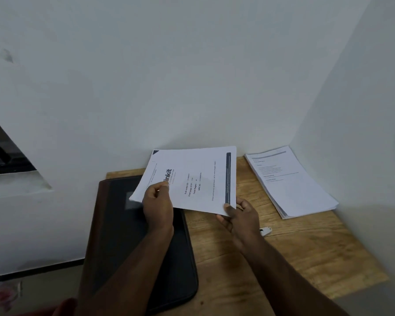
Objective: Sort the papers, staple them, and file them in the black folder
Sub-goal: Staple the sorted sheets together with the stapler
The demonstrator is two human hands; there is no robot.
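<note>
Two hands hold one printed sheet (192, 181) above the wooden table (306, 258). Left hand (157, 206) pinches its left edge, thumb covering part of the logo; right hand (242, 215) pinches the lower right corner. Small print unreadable. One black folder (146, 247) lies closed on the table's left, its top partly hidden by the sheet. One paper stack (292, 181) sits at the far right corner. One small white item (265, 231), maybe a stapler, mostly hidden behind the right wrist.
</note>
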